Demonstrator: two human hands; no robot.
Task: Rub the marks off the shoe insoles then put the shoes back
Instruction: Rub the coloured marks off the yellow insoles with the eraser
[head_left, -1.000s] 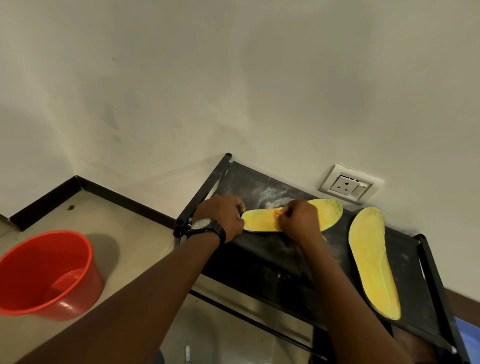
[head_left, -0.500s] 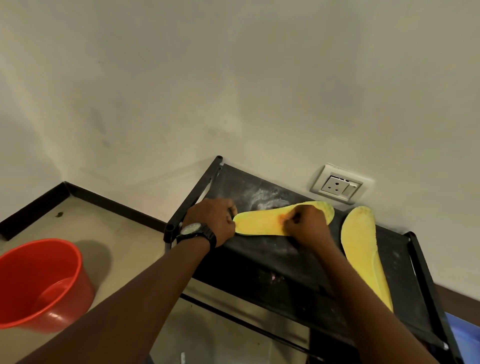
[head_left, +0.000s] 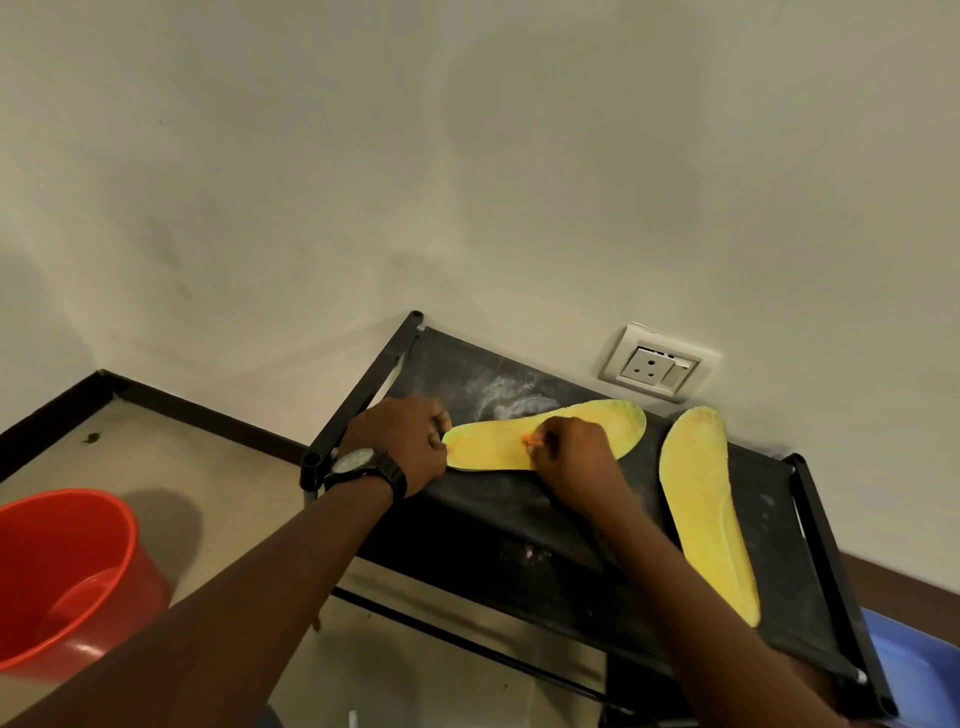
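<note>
Left insole (head_left: 493, 447): flat on the black rack shelf (head_left: 519, 535), lying crosswise, toe end toward the wall socket (head_left: 657, 370). Right insole (head_left: 701, 514): same shelf, just beside it, lying lengthwise, no hand on it. The 2 are close at the toe ends but apart.

Status, my read:
- Step 1 (rub marks off) is in progress on the left insole.
- Marks are too faint to see, so I can't say how clean either insole is, or whether the right one is done.
- White dust (head_left: 506, 400) on the shelf behind the left insole, probably rubbing residue.
- Step 2 (shoes back) not started; 0 shoes in view.

Hands:
- Right hand (head_left: 576, 460): fingers curled tight, pinching a small orange piece (head_left: 531, 440), likely an eraser, pressed onto the middle of the left insole.
- Left hand (head_left: 410, 436): fingers curled at the heel end, gripping it to keep it steady. Watch (head_left: 363, 465) on that wrist.

Red bucket (head_left: 67, 566) on the floor, well apart from the rack.
</note>
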